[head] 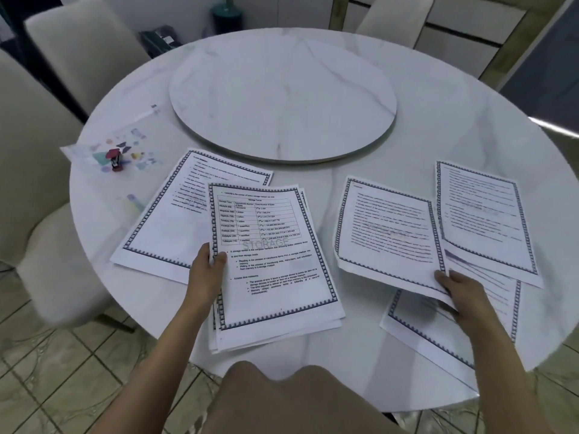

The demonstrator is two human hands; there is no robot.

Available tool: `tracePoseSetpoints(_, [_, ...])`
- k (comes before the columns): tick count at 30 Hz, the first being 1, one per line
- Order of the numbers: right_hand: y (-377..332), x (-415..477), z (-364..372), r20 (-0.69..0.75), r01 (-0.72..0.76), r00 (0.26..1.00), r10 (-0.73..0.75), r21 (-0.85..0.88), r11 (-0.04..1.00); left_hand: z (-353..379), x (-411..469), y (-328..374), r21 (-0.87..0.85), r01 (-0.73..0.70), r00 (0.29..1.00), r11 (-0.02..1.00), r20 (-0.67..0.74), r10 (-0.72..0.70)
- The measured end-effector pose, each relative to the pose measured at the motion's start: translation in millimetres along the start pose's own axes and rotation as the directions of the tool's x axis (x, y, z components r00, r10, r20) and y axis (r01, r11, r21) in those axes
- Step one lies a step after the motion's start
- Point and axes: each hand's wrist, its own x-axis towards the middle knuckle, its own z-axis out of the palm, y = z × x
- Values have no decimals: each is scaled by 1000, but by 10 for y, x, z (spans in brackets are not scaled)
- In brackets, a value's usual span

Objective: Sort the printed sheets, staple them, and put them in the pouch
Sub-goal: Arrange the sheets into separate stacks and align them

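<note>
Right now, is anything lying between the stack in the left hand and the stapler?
Yes. One loose sheet lies flat between the stack in the left hand and the red stapler, which stands on the pouch.

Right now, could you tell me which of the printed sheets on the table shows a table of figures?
The top sheet of the stack gripped by the left hand; the other sheets show only lines of text.

table (pixel 360 158): glossy marble | sheets (pixel 275 245): matt paper | pouch (pixel 125 158): clear plastic
</note>
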Motion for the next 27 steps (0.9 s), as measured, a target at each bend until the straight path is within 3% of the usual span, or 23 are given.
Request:
tracePoseSetpoints(6, [43,-72,374,-33,221,975,-221,-4,975,33,32,-51,20,-20,999,1000,27,20])
tracePoseSetpoints(12, [112,-218,695,72,358,931,-357,-5,934,28,27,-71,11,-2,999,1000,55,1])
tracePoseSetpoints(27, [125,-411,1194,407,449,835,-370,-117,886,40,61,-130,26,99,989,995,106,-101])
